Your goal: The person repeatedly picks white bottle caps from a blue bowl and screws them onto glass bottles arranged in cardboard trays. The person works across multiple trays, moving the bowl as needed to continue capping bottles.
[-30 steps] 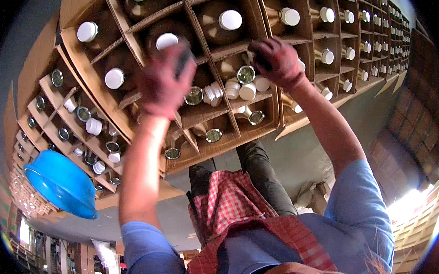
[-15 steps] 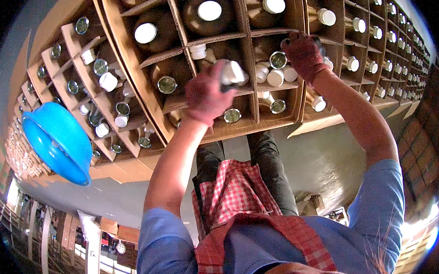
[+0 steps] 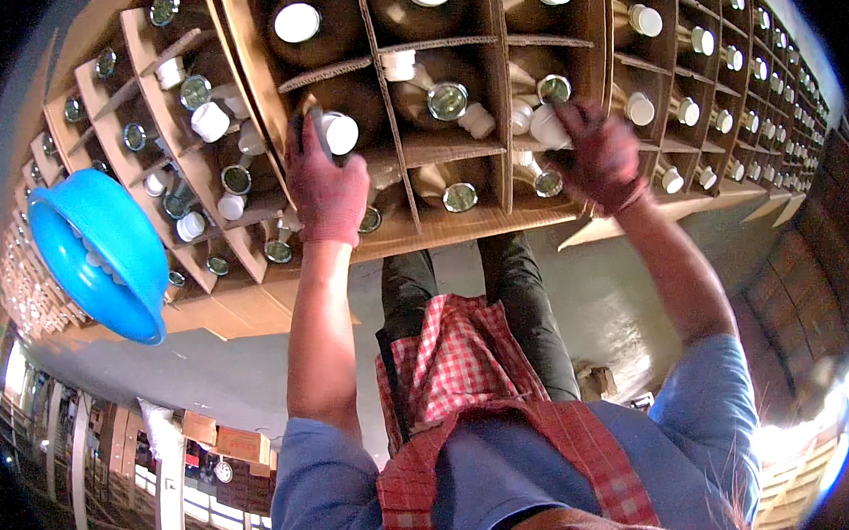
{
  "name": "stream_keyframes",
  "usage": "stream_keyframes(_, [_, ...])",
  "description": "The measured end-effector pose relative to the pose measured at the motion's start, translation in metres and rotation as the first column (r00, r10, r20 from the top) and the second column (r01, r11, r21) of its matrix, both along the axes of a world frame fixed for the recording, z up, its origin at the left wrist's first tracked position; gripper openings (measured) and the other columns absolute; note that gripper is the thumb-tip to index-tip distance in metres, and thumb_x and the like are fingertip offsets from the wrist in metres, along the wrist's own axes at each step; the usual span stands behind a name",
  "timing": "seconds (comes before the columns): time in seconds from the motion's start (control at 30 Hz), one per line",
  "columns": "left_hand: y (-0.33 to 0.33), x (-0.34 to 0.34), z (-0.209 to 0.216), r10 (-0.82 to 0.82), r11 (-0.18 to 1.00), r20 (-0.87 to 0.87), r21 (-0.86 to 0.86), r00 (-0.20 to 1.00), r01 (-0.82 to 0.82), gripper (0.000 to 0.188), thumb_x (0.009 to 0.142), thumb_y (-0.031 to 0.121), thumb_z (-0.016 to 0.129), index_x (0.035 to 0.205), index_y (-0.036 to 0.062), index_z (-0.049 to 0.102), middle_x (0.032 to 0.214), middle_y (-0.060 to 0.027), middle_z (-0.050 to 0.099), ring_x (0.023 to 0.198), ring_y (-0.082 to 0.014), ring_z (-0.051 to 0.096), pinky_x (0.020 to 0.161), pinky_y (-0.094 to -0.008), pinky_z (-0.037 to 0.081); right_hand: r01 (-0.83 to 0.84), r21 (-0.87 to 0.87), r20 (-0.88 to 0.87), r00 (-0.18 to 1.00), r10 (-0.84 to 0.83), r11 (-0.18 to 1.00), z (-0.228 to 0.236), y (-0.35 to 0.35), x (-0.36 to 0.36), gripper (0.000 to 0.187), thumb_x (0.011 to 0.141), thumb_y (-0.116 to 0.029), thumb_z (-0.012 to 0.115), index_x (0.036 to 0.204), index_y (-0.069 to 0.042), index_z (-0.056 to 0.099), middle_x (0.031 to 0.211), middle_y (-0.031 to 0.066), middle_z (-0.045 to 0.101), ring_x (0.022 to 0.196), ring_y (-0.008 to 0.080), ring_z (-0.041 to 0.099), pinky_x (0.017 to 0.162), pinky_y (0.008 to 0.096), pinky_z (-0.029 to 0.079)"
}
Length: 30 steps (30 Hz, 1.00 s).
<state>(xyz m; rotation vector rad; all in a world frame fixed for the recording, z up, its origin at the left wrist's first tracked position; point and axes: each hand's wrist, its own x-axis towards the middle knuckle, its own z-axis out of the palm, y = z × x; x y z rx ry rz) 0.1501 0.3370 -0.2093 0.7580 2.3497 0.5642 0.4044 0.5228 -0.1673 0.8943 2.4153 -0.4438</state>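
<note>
I wear reddish gloves with dark fingers. My left hand [image 3: 330,193] is closed around a white cap [image 3: 341,133] at a bottle's mouth, in the left column of the divided carton [image 3: 461,236]. My right hand [image 3: 606,164] hovers, slightly blurred, at the carton's right column with thumb and fingers apart. Its fingertips are close to a loose white cap [image 3: 547,126]; whether they touch it I cannot tell. Beside that cap is an uncapped glass bottle [image 3: 555,89]. Another uncapped bottle [image 3: 448,101] stands in the middle column, with a white cap [image 3: 477,121] next to it.
A blue plastic basin [image 3: 107,253] holding white pieces sits tilted on the cartons at left. Left cartons hold open bottles [image 3: 135,136] and loose caps [image 3: 211,122]. Rows of capped bottles [image 3: 640,109] stretch off at right. A carton flap [image 3: 624,221] juts out toward me.
My left hand has moved left with a white cap, onto a bottle at the left column. My right hand has come down and nearer to me, from the carton's right wall to the loose caps.
</note>
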Motion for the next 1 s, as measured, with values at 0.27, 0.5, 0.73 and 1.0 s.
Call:
stream_keyframes(0.27, [0.005, 0.005, -0.050, -0.115, 0.993, -0.313, -0.041, 0.943, 0.108, 0.061, 0.075, 0.042, 0.067, 0.123, 0.0103, 0.047, 0.123, -0.0240, 0.044, 0.114, -0.0394, 0.043, 0.095, -0.0461, 0.037, -0.031, -0.135, -0.396, 0.918, -0.026, 0.990, -0.070, -0.163, 0.004, 0.033, 0.074, -0.023, 0.060, 0.107, -0.025, 0.063, 0.120, 0.0104, 0.052, 0.114, 0.0331, 0.047, 0.086, 0.0480, 0.044])
stream_keyframes(0.5, [0.002, 0.000, -0.066, -0.093, 0.996, -0.351, -0.048, 0.932, 0.081, 0.062, 0.078, 0.047, 0.062, 0.127, 0.0157, 0.040, 0.128, -0.0279, 0.038, 0.115, -0.0431, 0.042, 0.091, -0.0515, 0.038, -0.386, -0.048, -0.487, 0.815, 0.315, 0.921, -0.093, -0.168, 0.005, 0.032, 0.078, -0.027, 0.054, 0.110, -0.028, 0.059, 0.132, 0.0094, 0.043, 0.121, 0.0364, 0.040, 0.092, 0.0540, 0.039])
stream_keyframes(0.73, [0.009, -0.005, -0.047, -0.097, 0.990, -0.205, -0.119, 0.974, 0.074, 0.068, 0.077, 0.046, 0.063, 0.130, 0.0113, 0.038, 0.126, -0.0285, 0.042, 0.113, -0.0414, 0.044, 0.093, -0.0486, 0.038, -0.400, -0.149, -0.348, 0.877, 0.330, 0.904, -0.086, -0.154, -0.002, 0.036, 0.082, -0.028, 0.048, 0.118, -0.027, 0.055, 0.136, 0.0123, 0.038, 0.122, 0.0404, 0.037, 0.094, 0.0590, 0.036])
stream_keyframes(1.0, [-0.075, 0.061, -0.006, -0.471, 0.881, -0.320, -0.221, 0.822, 0.419, 0.047, 0.075, 0.030, 0.066, 0.117, 0.0153, 0.051, 0.110, -0.0147, 0.054, 0.107, -0.0368, 0.048, 0.085, -0.0525, 0.039, 0.577, -0.370, -0.139, 0.741, -0.657, 0.728, -0.028, -0.079, -0.066, 0.054, 0.079, -0.028, 0.064, 0.125, -0.011, 0.043, 0.108, 0.0156, 0.060, 0.091, 0.0373, 0.060, 0.077, 0.0443, 0.049])
